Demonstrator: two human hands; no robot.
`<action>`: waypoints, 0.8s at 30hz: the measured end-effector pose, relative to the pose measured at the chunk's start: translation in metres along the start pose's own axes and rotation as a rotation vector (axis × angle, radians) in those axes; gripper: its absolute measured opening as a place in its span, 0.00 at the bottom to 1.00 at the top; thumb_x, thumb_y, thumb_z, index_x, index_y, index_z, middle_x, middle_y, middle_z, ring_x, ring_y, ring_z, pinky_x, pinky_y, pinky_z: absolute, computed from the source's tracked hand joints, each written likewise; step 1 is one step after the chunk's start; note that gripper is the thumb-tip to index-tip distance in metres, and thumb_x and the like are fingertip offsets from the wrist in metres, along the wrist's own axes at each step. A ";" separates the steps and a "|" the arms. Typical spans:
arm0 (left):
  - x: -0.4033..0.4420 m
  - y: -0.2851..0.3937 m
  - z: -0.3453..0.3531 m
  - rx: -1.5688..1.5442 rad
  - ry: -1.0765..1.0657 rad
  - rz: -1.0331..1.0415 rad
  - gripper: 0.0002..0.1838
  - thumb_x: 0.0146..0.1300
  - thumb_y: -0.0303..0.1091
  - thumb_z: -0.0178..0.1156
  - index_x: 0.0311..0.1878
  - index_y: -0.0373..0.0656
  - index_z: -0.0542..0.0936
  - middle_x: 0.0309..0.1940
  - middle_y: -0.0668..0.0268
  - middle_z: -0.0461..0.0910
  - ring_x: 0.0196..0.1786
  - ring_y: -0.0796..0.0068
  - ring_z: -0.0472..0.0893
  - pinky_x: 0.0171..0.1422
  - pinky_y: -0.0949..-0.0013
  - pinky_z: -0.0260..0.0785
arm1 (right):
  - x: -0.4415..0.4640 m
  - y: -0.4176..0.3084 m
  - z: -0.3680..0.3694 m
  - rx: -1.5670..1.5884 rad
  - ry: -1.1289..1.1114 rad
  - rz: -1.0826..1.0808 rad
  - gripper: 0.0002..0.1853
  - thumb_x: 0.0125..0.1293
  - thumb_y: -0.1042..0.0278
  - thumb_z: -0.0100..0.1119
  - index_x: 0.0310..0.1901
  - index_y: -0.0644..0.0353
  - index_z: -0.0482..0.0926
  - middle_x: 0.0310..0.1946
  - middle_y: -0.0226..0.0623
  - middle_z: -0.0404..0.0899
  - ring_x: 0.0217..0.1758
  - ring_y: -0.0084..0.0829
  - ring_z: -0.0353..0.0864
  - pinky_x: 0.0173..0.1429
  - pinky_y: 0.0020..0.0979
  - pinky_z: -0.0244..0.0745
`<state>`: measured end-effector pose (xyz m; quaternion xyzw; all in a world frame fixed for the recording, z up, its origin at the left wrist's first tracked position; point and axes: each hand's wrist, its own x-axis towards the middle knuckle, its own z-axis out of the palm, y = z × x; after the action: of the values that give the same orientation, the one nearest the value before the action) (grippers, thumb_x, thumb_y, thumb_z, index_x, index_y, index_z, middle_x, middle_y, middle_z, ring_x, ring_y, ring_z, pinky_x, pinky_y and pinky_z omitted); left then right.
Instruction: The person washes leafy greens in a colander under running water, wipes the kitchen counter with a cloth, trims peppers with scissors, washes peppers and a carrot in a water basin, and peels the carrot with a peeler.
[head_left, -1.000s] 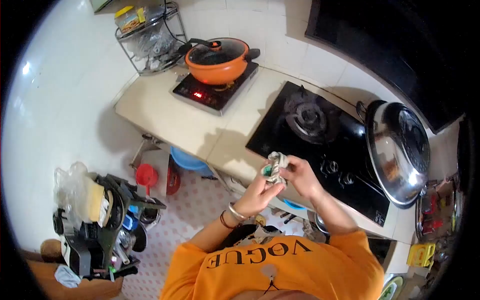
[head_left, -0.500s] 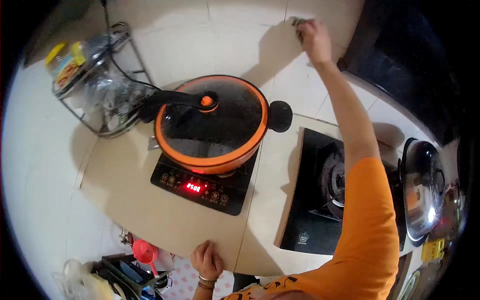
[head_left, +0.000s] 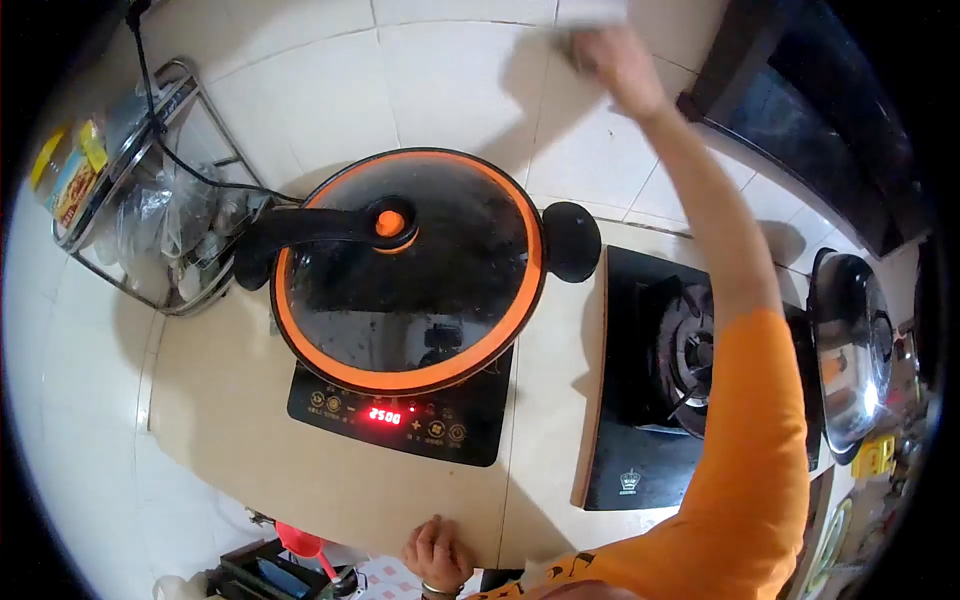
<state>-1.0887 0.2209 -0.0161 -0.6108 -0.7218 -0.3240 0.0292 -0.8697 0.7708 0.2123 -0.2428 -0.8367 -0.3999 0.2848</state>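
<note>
Stretched out to the tiled wall (head_left: 450, 90), my right hand (head_left: 622, 72) is closed on a small dark pad-like thing (head_left: 578, 48), blurred by motion. My left hand (head_left: 438, 556) rests at the front edge of the counter (head_left: 350, 490) with fingers curled and nothing visible in them. Between the hands stands a large orange-rimmed pot (head_left: 420, 380) under a glass lid (head_left: 450, 260) with a black handle. It sits on a black induction cooker (head_left: 400, 425) whose red display reads 2500.
A black gas stove (head_left: 640, 450) lies to the right, with a shiny domed lid (head_left: 850, 350) leaning beyond it. At left, a metal rack (head_left: 150, 200) holds bags and a yellow-lidded jar (head_left: 70, 170). A power cord (head_left: 190, 175) runs behind the pot. A red ladle-like scoop (head_left: 300, 540) hangs below the counter.
My right hand has shifted slightly left and up along the wall, with the dark thing in it. The view has moved closer over the pot. My left hand stays at the counter edge.
</note>
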 end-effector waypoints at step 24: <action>-0.020 -0.024 0.016 -0.059 -0.022 0.057 0.14 0.38 0.32 0.56 0.34 0.48 0.78 0.40 0.63 0.74 0.39 0.59 0.74 0.45 0.56 0.63 | -0.033 -0.062 0.029 0.374 -0.377 -0.175 0.11 0.51 0.71 0.50 0.38 0.54 0.72 0.38 0.34 0.71 0.46 0.33 0.70 0.53 0.37 0.65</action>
<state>-1.0995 0.2110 -0.0476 -0.6352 -0.6946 -0.3374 0.0126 -0.8933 0.7536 0.1421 -0.1829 -0.9520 -0.2092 0.1282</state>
